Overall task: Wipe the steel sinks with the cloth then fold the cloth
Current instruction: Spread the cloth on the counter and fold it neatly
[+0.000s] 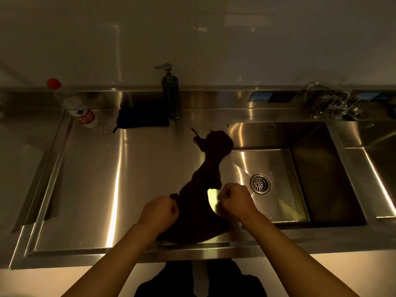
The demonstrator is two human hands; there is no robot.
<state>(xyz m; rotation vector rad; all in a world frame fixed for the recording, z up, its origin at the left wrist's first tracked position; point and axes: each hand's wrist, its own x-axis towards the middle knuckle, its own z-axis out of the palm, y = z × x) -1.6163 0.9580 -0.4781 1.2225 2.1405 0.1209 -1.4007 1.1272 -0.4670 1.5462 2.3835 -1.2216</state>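
The dark cloth (198,202) lies crumpled and twisted on the steel tabletop (96,185), stretched between and beyond both hands. The left hand (159,213) and right hand (234,201) each grip its near edge with curled fingers. Its long axis runs away from the hands towards the sink (308,146), right of them.

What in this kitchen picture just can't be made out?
- Head view: the bottle label's print is too small and blurred.
- The second sink is cut off by the right edge.
- Right hand: its curled fingers hide whether it pinches the dark cloth.
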